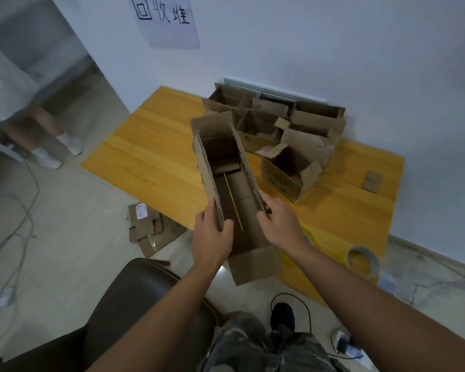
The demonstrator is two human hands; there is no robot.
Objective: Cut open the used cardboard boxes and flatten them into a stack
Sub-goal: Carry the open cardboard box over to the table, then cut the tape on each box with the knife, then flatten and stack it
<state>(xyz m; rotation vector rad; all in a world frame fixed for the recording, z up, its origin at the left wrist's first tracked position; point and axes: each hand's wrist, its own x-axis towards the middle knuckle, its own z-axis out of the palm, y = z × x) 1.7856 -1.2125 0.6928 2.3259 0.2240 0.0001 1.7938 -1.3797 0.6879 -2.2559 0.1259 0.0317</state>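
While both hands grip it, cardboard box [232, 189] gapes empty.

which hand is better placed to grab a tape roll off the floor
Right, probably. Both hands grip the box walls, but the right hand is nearer the tape rolls; the left hand would have to cross over the box.

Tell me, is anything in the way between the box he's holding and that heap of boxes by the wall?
Nothing visible. Both hands, left and right, grip the box, and only bare wooden board lies before the heap.
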